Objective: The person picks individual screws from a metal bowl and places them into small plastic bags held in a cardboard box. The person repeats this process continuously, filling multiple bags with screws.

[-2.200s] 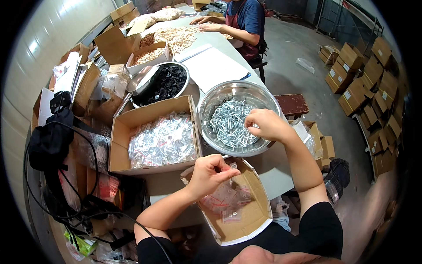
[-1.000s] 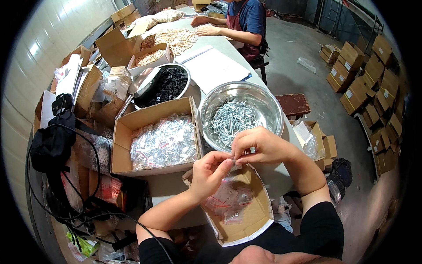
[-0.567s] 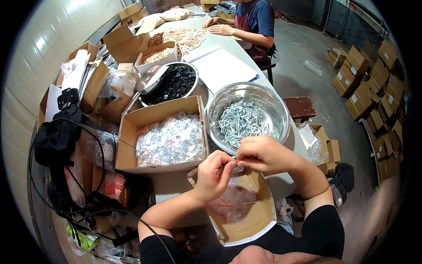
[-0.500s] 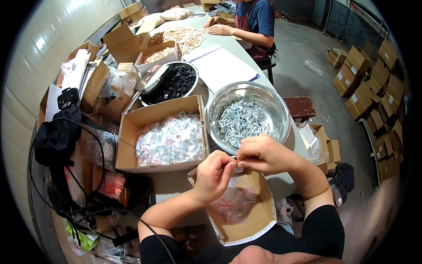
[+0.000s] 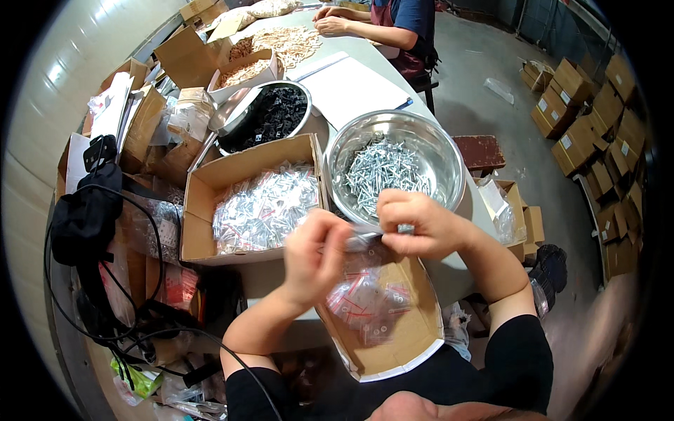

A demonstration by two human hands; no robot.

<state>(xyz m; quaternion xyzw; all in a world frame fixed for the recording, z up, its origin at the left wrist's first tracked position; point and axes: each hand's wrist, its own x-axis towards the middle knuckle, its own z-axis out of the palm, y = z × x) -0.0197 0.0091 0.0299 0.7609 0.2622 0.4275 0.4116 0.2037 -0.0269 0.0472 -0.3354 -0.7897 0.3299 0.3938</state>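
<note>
My left hand (image 5: 316, 254) and my right hand (image 5: 413, 223) meet over a small open cardboard box (image 5: 414, 335) in front of me. Together they pinch a small clear plastic bag (image 5: 359, 241) at its top edge. The box below holds several clear zip bags (image 5: 365, 302) with red strips. Just beyond my hands stands a steel bowl (image 5: 449, 156) of silver screws (image 5: 382, 172). Left of the bowl, a larger cardboard box (image 5: 200, 224) is filled with small packed clear bags (image 5: 263, 207).
A second metal bowl (image 5: 317, 126) with black parts (image 5: 270, 116) and boxes of tan pieces (image 5: 246, 70) lie farther up the table. Another person (image 5: 382, 17) works at the far end. Black cables and a bag (image 5: 88, 210) hang on the left; stacked cartons (image 5: 593, 105) sit on the floor to the right.
My right hand came back from the screw bowl and joined my left hand on the small bag. Both hands now hold it over the near box.
</note>
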